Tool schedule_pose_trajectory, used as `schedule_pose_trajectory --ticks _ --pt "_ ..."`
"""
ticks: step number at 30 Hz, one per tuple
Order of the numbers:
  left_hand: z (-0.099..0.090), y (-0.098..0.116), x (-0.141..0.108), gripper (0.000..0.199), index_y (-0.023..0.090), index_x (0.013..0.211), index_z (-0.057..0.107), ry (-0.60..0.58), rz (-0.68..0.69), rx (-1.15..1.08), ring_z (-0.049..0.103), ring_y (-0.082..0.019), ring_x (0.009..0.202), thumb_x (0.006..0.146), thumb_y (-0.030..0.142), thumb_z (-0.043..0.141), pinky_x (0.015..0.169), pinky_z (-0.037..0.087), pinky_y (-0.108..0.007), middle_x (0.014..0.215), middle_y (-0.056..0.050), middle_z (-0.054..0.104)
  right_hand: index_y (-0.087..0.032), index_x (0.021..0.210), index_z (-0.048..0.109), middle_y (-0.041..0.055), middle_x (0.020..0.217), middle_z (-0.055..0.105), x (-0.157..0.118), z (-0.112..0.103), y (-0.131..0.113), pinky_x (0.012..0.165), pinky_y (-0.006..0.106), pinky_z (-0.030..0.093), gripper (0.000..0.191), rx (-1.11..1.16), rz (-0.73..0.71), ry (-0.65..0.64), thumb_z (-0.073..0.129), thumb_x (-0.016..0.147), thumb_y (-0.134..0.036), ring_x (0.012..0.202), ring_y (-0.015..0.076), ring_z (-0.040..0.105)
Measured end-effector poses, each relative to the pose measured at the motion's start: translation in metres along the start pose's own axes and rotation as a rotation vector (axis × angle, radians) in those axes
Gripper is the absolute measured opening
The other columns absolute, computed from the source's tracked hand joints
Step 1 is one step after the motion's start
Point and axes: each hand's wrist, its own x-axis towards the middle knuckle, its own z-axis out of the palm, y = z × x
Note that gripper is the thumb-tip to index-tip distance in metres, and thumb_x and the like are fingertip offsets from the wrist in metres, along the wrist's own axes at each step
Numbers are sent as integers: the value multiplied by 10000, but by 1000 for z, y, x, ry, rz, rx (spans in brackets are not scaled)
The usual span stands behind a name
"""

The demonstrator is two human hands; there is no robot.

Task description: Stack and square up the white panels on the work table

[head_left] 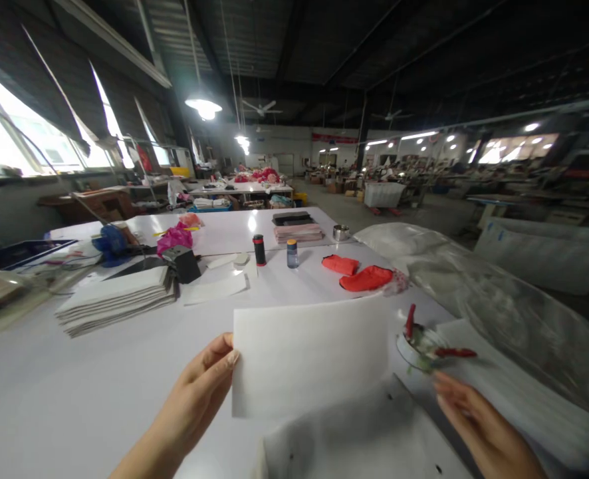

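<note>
My left hand (199, 386) is closed on the left edge of a white rectangular sheet (309, 359), thumb in front and fingers behind. The sheet is held up, facing me, over the white table. My right hand (474, 419) is off the sheet, slightly blurred, with loosely bent fingers and nothing visible in them. Just beyond its fingertips stands a small round dish (414, 349) holding red-handled tools (454, 352), their kind unclear. Below the sheet lies a pale grey-white piece of material (359, 439) with a few small dark marks, partly cut off by the frame.
On the table (100, 399) are a stack of white folded sheets (119, 299), a black box (182, 264), a dark bottle (259, 250), a blue bottle (292, 254), red-orange cloth pieces (367, 278) and a tape roll (341, 232). Clear plastic sheeting (504, 319) covers the right side.
</note>
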Motion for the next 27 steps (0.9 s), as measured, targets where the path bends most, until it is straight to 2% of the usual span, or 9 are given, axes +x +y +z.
schedule_pose_trajectory --ticks 3,6,10,12,15,17,20,23,27 --pt "24 -27 -44 190 196 943 629 81 -97 -96 602 -168 808 786 291 674 707 468 -243 884 -39 651 -228 1211 531 103 1234 580 12 -4 -10 972 400 473 689 138 50 -79 605 699 -682 1161 307 517" --pt "40 -66 -76 197 174 859 622 185 -162 -105 576 -137 749 782 347 679 701 452 -231 812 -24 638 -197 1136 594 87 1208 607 12 -14 -5 954 338 482 672 211 95 -109 650 653 -662 1160 305 519" --pt "44 -124 -100 304 155 782 597 409 -172 120 465 -81 591 724 434 706 577 358 -189 650 34 537 -172 997 649 99 1078 668 14 -29 26 858 317 532 644 197 139 -178 712 539 -620 1065 327 580" --pt "42 -150 -106 354 154 835 592 510 -152 271 445 -81 568 672 440 722 543 316 -190 630 46 524 -174 920 662 105 985 693 18 -31 48 809 325 547 609 138 169 -242 714 497 -609 1002 338 609" --pt "37 -179 -111 410 170 936 536 589 -104 431 447 -98 548 648 414 695 539 318 -207 589 71 502 -185 860 651 99 869 703 25 -28 80 741 325 551 572 73 202 -374 692 482 -613 898 327 641" --pt "35 -192 -113 370 184 957 501 617 -94 545 453 -105 551 673 369 650 552 332 -216 580 80 493 -190 903 624 73 763 688 26 -24 97 664 323 541 606 45 206 -436 662 489 -631 777 299 650" --pt "32 -204 -115 295 199 960 485 653 -118 687 470 -113 564 707 318 580 560 342 -222 596 71 511 -190 1024 555 15 617 620 25 -18 114 586 338 506 720 -20 185 -458 626 486 -663 624 268 611" --pt "31 -210 -116 271 206 963 475 684 -138 739 484 -120 563 723 315 539 559 354 -226 604 67 510 -182 1094 515 8 619 610 23 -16 126 623 347 502 799 -63 183 -507 605 485 -692 630 268 600" --pt "32 -212 -115 287 205 968 472 695 -160 752 502 -128 578 722 344 519 567 368 -234 631 54 526 -193 1098 547 11 655 620 25 -16 142 636 329 496 772 -68 173 -550 595 523 -705 646 255 603"
